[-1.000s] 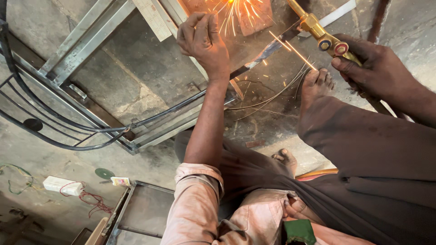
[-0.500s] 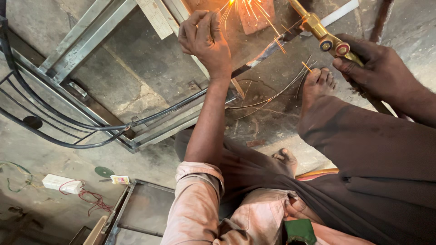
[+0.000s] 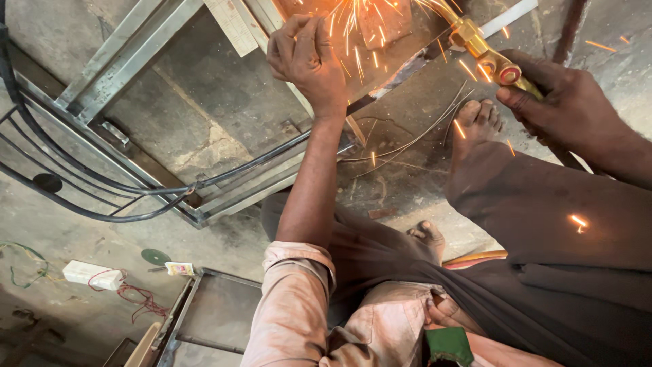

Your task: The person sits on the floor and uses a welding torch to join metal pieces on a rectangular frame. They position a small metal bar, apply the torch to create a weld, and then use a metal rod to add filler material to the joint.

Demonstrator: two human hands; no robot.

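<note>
My right hand (image 3: 567, 102) grips a brass cutting torch (image 3: 482, 51) at the upper right, its tip pointing up-left into a burst of orange sparks (image 3: 360, 17). My left hand (image 3: 305, 58) rests with curled fingers on a flat metal bar (image 3: 397, 78) right beside the sparks. Whether it grips the bar is unclear. Thin wire rods (image 3: 414, 139) lie on the floor next to my bare foot (image 3: 475, 122). I squat over the work in dark trousers and a pale rolled sleeve.
A grey steel frame (image 3: 129, 61) lies on the concrete floor at the left, with black hoses (image 3: 102, 183) looped across it. A second metal frame (image 3: 210, 319), a white box with red wire (image 3: 92, 275), a green disc (image 3: 155, 256) and green wire (image 3: 27, 261) lie at the lower left.
The view has shifted slightly, and the sparks have spread wider, with some now flying down over my leg. Both hands hold about the same places.
</note>
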